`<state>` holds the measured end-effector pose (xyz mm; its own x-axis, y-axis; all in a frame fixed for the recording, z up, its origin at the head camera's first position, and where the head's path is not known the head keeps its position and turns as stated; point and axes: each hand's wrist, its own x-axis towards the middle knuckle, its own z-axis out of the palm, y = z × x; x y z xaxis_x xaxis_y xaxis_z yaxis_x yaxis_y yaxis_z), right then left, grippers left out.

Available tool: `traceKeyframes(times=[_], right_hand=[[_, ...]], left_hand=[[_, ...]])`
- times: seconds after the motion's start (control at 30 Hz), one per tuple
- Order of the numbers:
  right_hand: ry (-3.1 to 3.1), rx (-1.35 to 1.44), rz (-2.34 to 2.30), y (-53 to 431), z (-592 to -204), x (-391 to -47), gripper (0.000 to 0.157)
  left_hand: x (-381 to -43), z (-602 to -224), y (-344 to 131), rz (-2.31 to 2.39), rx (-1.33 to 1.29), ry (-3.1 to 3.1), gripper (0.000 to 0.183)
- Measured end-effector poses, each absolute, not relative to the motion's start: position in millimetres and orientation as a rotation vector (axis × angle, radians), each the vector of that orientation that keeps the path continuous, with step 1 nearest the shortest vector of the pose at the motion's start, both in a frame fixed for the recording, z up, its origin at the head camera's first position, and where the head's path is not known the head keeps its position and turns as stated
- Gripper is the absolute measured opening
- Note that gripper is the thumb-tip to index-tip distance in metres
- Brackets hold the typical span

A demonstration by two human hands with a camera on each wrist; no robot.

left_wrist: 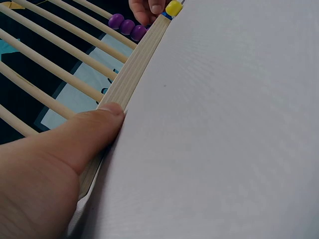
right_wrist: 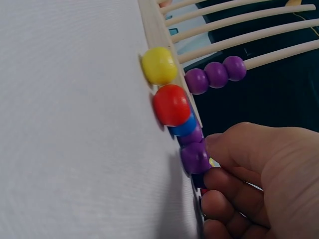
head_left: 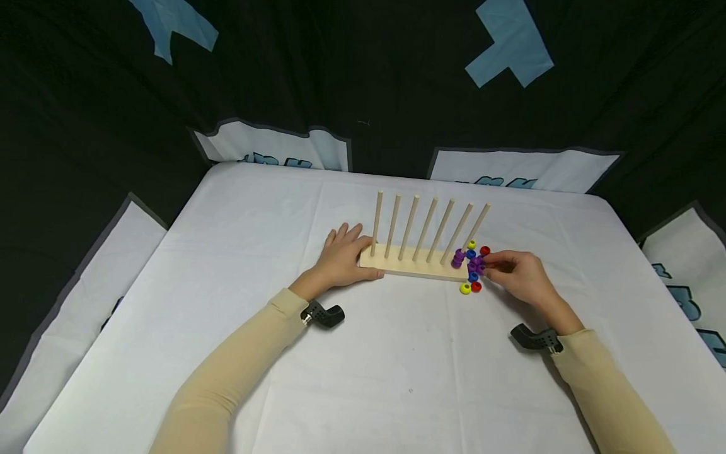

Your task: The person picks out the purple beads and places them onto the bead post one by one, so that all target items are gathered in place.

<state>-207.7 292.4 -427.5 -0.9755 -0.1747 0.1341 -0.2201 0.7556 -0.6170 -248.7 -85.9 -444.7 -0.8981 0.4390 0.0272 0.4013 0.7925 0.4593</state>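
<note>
A faintly creased white table (head_left: 340, 378) spreads below the left hand (head_left: 343, 258) and right hand (head_left: 522, 276). Between them stands a pale wooden board (head_left: 411, 268) with 7 slim round pegs (head_left: 409, 227). The left grips its end; the right, curled, touches a glossy round purple bead (right_wrist: 194, 158), whether pinching I cannot tell. 3 purple beads (right_wrist: 216, 74) circle the peg nearest it.
</note>
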Motion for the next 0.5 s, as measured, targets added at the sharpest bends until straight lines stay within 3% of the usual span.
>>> traceKeyframes(times=[0.5], right_hand=[[-2.87,0.368,0.923,288.5,-434.0,-207.5,0.023]], left_hand=[[-249.3,-444.2,-86.3,0.716,0.684,2.889,0.077]])
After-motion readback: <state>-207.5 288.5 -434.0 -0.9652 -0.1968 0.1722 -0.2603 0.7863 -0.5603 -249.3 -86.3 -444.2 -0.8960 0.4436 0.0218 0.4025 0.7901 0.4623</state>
